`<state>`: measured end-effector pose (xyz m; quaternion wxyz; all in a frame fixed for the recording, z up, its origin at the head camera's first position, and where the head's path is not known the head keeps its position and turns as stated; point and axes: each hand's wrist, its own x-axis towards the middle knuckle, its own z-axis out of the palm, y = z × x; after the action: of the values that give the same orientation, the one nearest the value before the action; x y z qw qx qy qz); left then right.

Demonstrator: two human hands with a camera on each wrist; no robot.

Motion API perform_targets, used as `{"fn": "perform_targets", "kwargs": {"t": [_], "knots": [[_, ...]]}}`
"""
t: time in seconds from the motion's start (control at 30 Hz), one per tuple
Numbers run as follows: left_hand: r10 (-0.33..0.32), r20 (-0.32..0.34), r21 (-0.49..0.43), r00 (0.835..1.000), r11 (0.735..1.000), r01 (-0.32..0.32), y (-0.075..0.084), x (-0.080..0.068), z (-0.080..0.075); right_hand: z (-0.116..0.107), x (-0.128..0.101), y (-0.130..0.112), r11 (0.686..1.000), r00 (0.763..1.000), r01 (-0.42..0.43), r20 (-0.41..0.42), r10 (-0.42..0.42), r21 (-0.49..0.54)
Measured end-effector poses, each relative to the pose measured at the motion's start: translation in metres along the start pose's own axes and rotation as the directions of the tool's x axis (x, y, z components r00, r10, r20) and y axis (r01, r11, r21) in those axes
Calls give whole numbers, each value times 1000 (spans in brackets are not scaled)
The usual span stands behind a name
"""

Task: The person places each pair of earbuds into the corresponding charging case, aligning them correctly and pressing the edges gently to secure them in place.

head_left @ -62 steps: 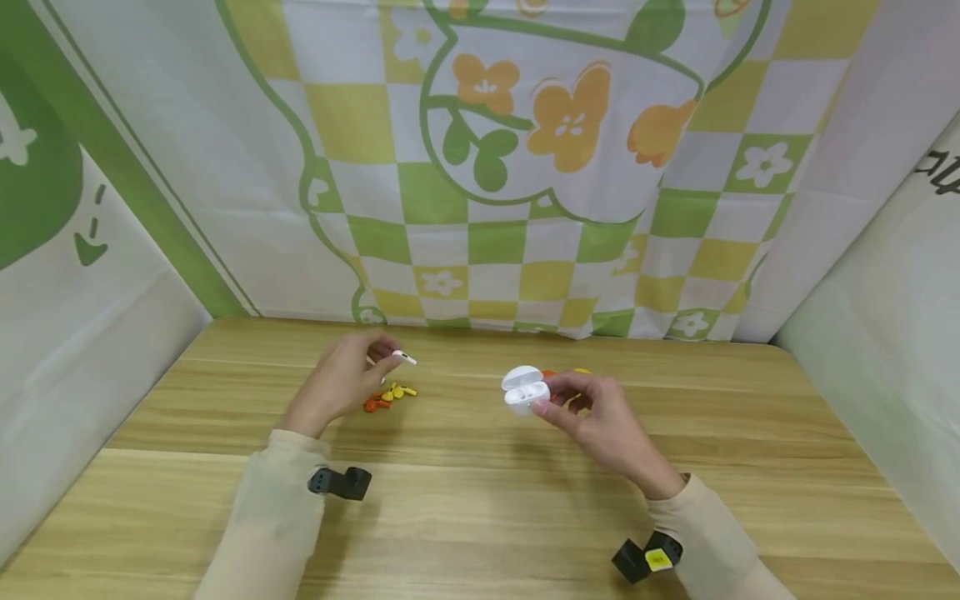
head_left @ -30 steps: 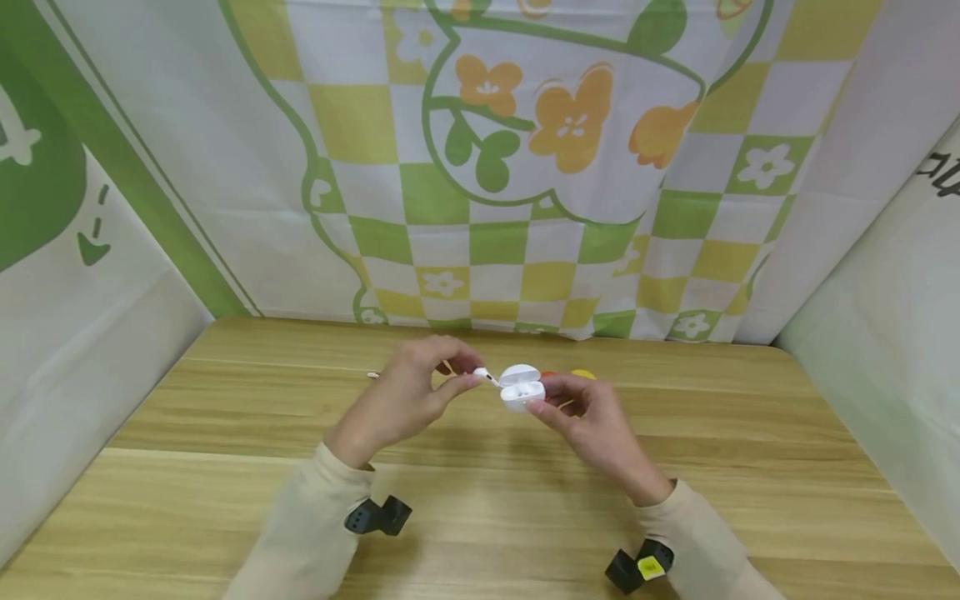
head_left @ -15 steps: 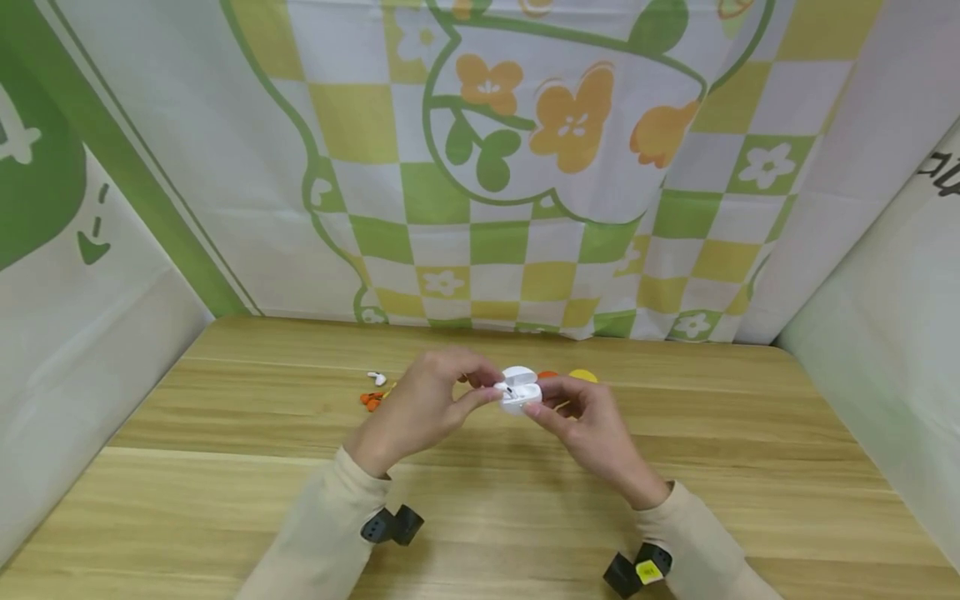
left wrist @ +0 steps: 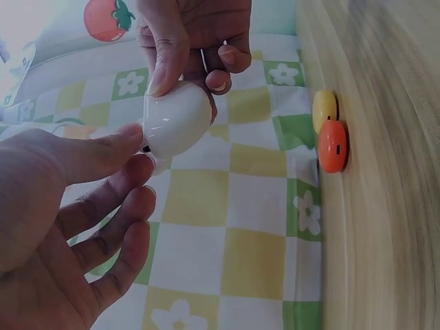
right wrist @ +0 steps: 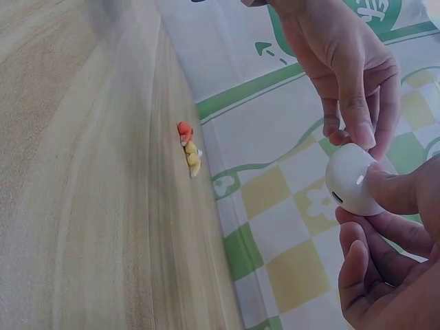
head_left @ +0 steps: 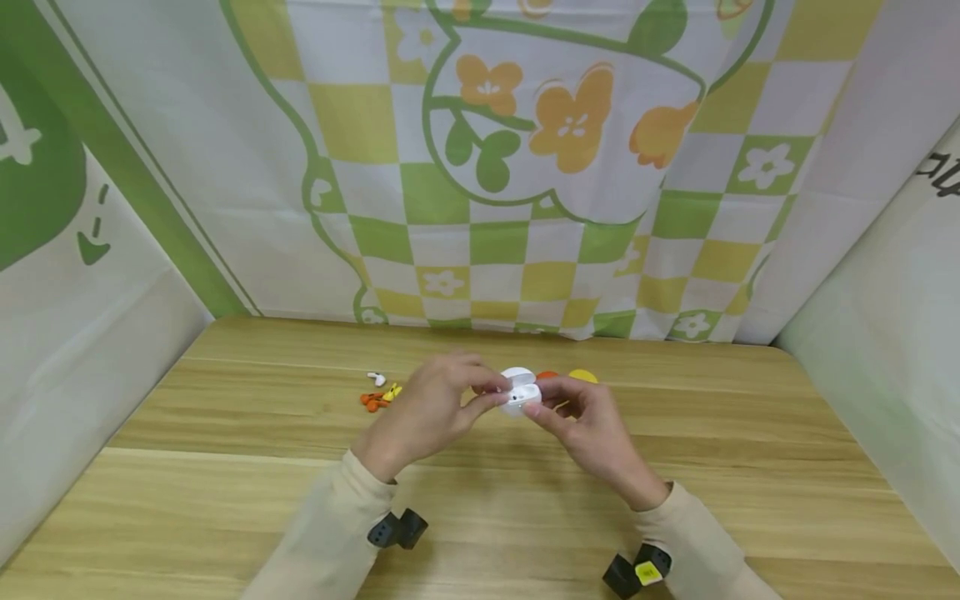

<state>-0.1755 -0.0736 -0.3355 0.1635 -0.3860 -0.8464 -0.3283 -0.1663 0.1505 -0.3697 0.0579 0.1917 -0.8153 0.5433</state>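
Note:
My right hand (head_left: 600, 425) holds a white earbud charging case (head_left: 522, 407) above the table, its lid (head_left: 519, 374) tipped back. Thumb and fingers grip the case from its right side. At its left edge my left hand (head_left: 431, 410) pinches a white earbud (left wrist: 146, 148) between thumb and index finger. Most of that earbud is hidden by the fingertips and the case, so how deep it sits cannot be seen. The left hand's other fingers are loosely bent in the left wrist view.
Left of the hands, a white earbud (head_left: 378, 379) lies on the wooden table (head_left: 225, 400) near orange earbuds (head_left: 371, 402) and yellow earbuds (head_left: 392, 392). Behind the right hand stand an orange case (left wrist: 333, 146) and a yellow case (left wrist: 325, 110). A patterned cloth (head_left: 495, 275) hangs at the back.
My left hand has carried the white earbud rightward from beside the loose earbuds to the open case. The right hand has stayed nearly still, holding the case.

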Motion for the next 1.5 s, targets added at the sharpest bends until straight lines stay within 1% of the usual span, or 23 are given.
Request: {"fn": "perform_targets", "kwargs": {"t": [0.1, 0.23, 0.33, 0.47, 0.53, 0.6, 0.67, 0.8, 0.9, 0.97, 1.1, 1.13, 1.3, 1.37, 1.43, 1.5], "knots": [[-28, 13, -39, 1000, 999, 28, 0, -1, -2, 0, 0, 0, 1000, 1000, -2, -1, 2, -4], [-72, -6, -78, 997, 994, 72, -4, -3, -13, 0, 0, 0, 1000, 1000, -5, -13, 5, -4], [-114, -31, -75, 993, 991, 111, -12, -6, -24, 0, 0, 0, 1000, 1000, -12, -23, 12, -4], [-201, -42, -65, 979, 978, 198, -28, -12, -37, 0, 0, 0, 1000, 999, -28, -22, 28, -6], [-255, -39, -55, 966, 966, 253, -37, -17, -43, 0, 0, 0, 999, 999, -37, -16, 37, -9], [-319, -31, -35, 947, 947, 318, -47, -22, -47, 0, 0, 0, 999, 999, -47, -11, 47, -9], [-388, -16, -8, 921, 921, 388, -58, -28, -50, 0, 0, 0, 999, 999, -51, -12, 51, -9], [-512, 35, 70, 858, 858, 509, -81, -36, -55, -2, 0, 1, 998, 998, -58, -29, 58, -4], [-561, 78, 115, 824, 826, 551, -98, -41, -58, -4, 1, 1, 998, 997, -70, -37, 70, 0], [-585, 100, 129, 805, 810, 572, -107, -43, -58, -5, 2, 1, 997, 997, -72, -38, 72, -3], [-614, 139, 152, 777, 788, 596, -124, -46, -57, -9, 4, 1, 997, 996, -71, -47, 70, -11], [-618, 149, 162, 772, 785, 597, -128, -46, -56, -11, 4, 1, 997, 996, -72, -49, 71, -14], [-640, 206, 218, 740, 767, 603, -142, -45, -50, -15, 4, 2, 997, 996, -77, -41, 76, -21], [-640, 224, 234, 735, 768, 597, -144, -43, -48, -15, 3, 2, 996, 996, -80, -38, 79, -25], [-632, 235, 251, 739, 774, 582, -147, -43, -46, -15, 2, 2, 996, 996, -84, -39, 83, -29], [-621, 242, 262, 745, 782, 566, -148, -43, -44, -15, 2, 3, 996, 996, -86, -42, 84, -37]]}}
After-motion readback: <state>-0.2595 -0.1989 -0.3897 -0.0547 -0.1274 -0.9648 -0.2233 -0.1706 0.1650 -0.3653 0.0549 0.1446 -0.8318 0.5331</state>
